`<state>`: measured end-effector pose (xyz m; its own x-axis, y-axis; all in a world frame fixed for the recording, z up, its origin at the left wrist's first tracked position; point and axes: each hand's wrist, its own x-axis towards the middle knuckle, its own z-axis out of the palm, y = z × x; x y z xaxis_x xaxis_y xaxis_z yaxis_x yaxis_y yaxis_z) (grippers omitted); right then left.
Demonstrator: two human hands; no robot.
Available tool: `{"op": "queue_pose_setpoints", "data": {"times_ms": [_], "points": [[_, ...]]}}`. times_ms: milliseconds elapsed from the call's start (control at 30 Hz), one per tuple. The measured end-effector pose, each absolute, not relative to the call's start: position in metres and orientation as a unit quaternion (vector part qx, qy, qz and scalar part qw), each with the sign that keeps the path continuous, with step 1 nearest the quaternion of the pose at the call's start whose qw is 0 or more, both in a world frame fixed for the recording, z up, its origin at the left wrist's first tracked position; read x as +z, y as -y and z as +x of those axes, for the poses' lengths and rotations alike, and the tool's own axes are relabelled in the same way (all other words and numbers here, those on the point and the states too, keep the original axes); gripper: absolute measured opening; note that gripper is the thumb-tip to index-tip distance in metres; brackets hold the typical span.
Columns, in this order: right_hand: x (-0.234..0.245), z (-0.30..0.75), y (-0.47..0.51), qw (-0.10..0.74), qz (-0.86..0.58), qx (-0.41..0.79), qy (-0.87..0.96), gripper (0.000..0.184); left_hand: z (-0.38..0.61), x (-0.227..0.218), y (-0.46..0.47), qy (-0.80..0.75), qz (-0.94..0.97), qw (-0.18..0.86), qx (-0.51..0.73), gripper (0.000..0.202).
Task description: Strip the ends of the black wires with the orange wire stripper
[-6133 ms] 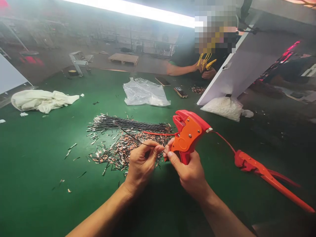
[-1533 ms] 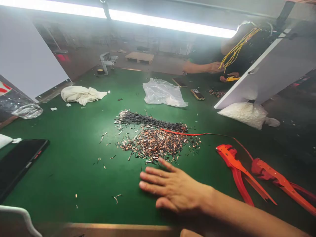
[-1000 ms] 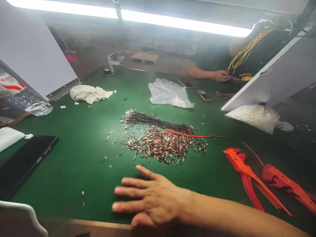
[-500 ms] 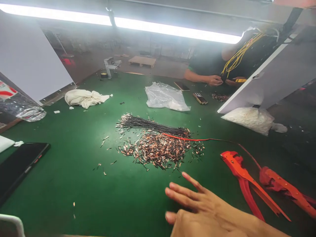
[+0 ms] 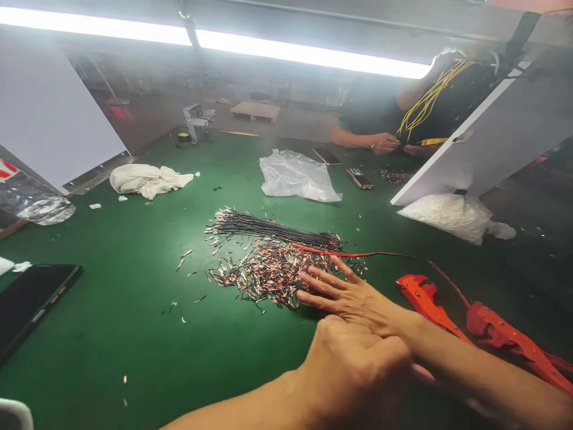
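Plainly, the right hand (image 5: 360,304) is lying open, palm down, its fingers spreading over the near right edge of the pile of wire scraps (image 5: 273,272); whether it is touching them, I cannot tell. Nearer the camera, the left hand (image 5: 358,364) is crossing in front of the right wrist, its knuckles bending and its fingertips hiding from view, so I cannot tell whether it is closing or gripping anything. The pile is sitting mid-table on the green tabletop (image 5: 102,322), and just beyond it a bundle of black wires (image 5: 273,227) is lying crosswise, silvery ends pointing left. A red strip (image 5: 349,254) is running between the two and off to the right. Beyond the right forearm, an orange-red hand tool (image 5: 427,301) is resting partly hidden, with a second orange-red tool (image 5: 514,337) lying farther right. Farther back, a clear plastic bag (image 5: 298,173) is lying flat, while across the table a co-worker's hand (image 5: 385,143) is working below some yellow wires (image 5: 427,104).
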<state>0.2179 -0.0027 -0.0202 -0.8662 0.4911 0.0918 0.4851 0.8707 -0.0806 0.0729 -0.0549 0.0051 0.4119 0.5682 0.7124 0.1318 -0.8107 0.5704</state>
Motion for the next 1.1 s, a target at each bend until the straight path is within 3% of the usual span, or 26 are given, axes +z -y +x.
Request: {"op": "queue_pose_setpoints", "data": {"times_ms": [167,300,500,567,700,900,1000,1100], "points": [[-0.018,0.194,0.004,0.062,-0.199,-0.086,0.974,0.066,0.067,-0.011,0.046,-0.172,0.784,0.202,0.562,0.02],[-0.018,0.194,-0.001,0.1,-0.299,-0.122,0.941,0.052,0.066,-0.009,0.042,-0.161,0.81,0.141,0.545,0.03],[-0.019,0.206,-0.002,0.103,-0.363,-0.143,0.915,0.058,0.085,0.007,0.031,-0.259,0.781,0.134,0.553,0.032],[-0.018,0.209,-0.002,0.158,-0.394,-0.119,0.897,0.048,0.09,0.005,0.027,-0.259,0.785,0.129,0.548,0.029],[-0.013,0.218,-0.008,0.344,-0.482,-0.072,0.803,0.015,0.084,-0.01,0.019,-0.271,0.779,0.133,0.55,0.021],[0.009,0.231,-0.005,0.417,-0.641,0.195,0.614,0.022,0.072,-0.028,0.011,-0.367,0.717,0.19,0.562,0.015],[0.032,0.234,0.013,0.414,-0.647,0.136,0.626,0.019,0.074,-0.03,0.007,-0.408,0.703,0.209,0.544,0.017],[0.05,0.231,0.045,0.409,-0.509,0.048,0.756,0.037,0.077,-0.032,0.004,-0.427,0.703,0.215,0.527,0.02]]}}
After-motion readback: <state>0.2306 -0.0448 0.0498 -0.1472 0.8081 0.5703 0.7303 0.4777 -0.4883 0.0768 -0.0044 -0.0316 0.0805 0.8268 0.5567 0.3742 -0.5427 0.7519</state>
